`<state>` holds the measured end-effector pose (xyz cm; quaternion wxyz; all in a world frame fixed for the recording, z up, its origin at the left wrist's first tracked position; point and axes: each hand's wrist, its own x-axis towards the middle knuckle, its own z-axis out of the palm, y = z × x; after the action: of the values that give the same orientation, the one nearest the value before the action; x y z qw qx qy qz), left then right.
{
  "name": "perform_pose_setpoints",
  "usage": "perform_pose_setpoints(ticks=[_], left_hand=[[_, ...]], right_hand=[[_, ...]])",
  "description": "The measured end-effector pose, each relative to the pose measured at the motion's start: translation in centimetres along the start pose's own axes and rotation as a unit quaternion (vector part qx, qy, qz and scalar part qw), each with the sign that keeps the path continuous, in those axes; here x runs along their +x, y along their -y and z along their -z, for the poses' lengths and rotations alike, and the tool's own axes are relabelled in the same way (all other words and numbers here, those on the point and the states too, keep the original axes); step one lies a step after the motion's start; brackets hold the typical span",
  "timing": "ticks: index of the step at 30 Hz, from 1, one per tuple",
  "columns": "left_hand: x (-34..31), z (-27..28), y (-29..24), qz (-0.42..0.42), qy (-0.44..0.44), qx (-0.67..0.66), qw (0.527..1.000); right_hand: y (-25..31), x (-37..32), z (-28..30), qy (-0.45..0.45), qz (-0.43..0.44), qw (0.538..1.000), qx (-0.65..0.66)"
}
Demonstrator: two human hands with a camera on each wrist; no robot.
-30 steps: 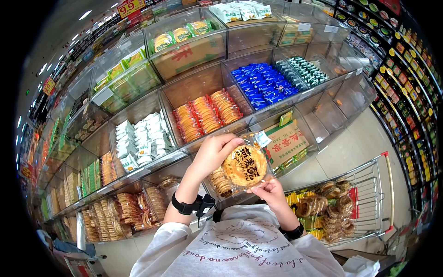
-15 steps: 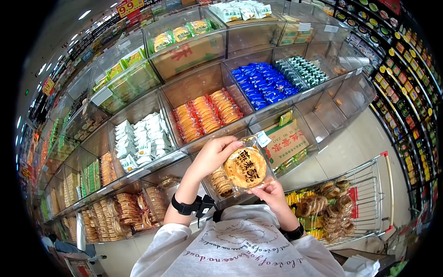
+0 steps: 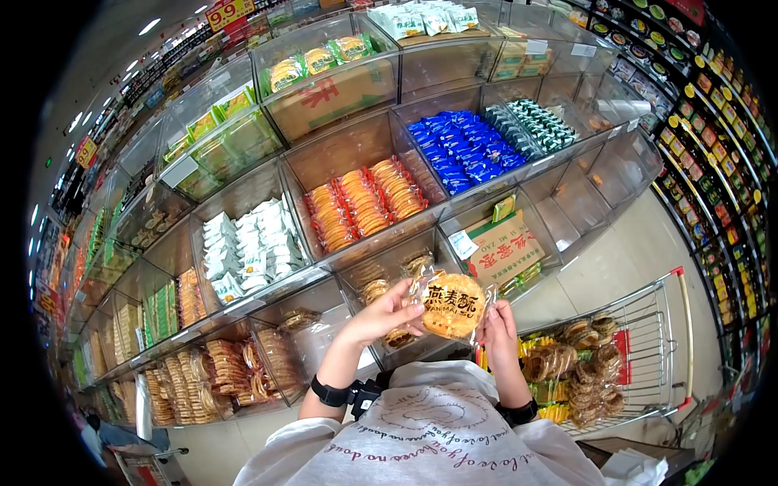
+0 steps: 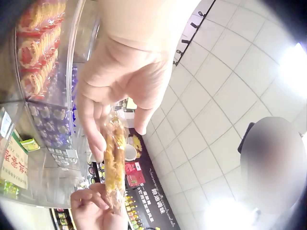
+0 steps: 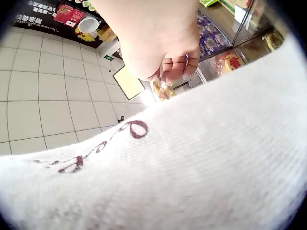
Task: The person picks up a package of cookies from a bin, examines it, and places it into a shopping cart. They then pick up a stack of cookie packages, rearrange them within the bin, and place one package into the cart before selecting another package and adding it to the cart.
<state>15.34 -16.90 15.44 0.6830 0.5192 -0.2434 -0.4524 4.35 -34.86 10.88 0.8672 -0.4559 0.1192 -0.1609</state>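
Observation:
A large round biscuit in a clear wrapper with dark Chinese lettering (image 3: 454,305) is held up before the chest, its print nearly level in the head view. My left hand (image 3: 382,314) grips its left side, thumb on the front face. On the opposite side my right hand (image 3: 498,330) pinches the wrapper's edge. The left wrist view shows the biscuit (image 4: 115,160) edge-on between both hands. In the right wrist view, the curled fingers (image 5: 173,67) of the right hand hide most of the packet, and a white shirt covers the lower part.
Just below the packet is a bin of similar wrapped biscuits (image 3: 399,336). Tiered clear bins hold red-wrapped biscuits (image 3: 361,202), white packets (image 3: 251,247) and blue packets (image 3: 462,150). A shopping cart (image 3: 648,364) with packaged goods stands at the right, before tall shelves (image 3: 705,146).
The wrapped biscuit has turned counterclockwise in the head view and shifted slightly right and down. My left hand has gone from its upper left to its left side, my right hand from below to its right.

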Motion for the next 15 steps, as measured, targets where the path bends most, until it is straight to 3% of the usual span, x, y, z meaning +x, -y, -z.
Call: perform_pose_setpoints(ticks=[3, 6, 10, 12, 14, 15], left_hand=[[0.0, -1.4, 0.1, -0.023, -0.097, 0.038, 0.994], [0.0, -1.3, 0.6, -0.006, -0.139, 0.064, 0.988], [0.1, -2.3, -0.2, 0.005, -0.223, 0.017, 0.975], [0.4, -1.6, 0.8, -0.065, -0.230, 0.078, 0.968], [0.1, -1.9, 0.6, -0.075, -0.243, 0.085, 0.963], [-0.1, -2.0, 0.3, -0.086, -0.255, 0.092, 0.959]], right_hand=[[-0.2, -0.3, 0.2, 0.020, -0.026, 0.999, 0.012], [-0.5, -0.5, 0.6, 0.069, -0.001, 0.997, -0.018], [-1.1, -0.5, 1.1, 0.140, -0.026, 0.988, -0.065], [-1.5, -0.4, 1.0, 0.175, -0.021, 0.983, -0.047], [-1.7, -0.3, 0.6, 0.171, -0.016, 0.984, -0.047], [-1.3, -0.2, -0.5, 0.115, 0.004, 0.992, -0.059]])
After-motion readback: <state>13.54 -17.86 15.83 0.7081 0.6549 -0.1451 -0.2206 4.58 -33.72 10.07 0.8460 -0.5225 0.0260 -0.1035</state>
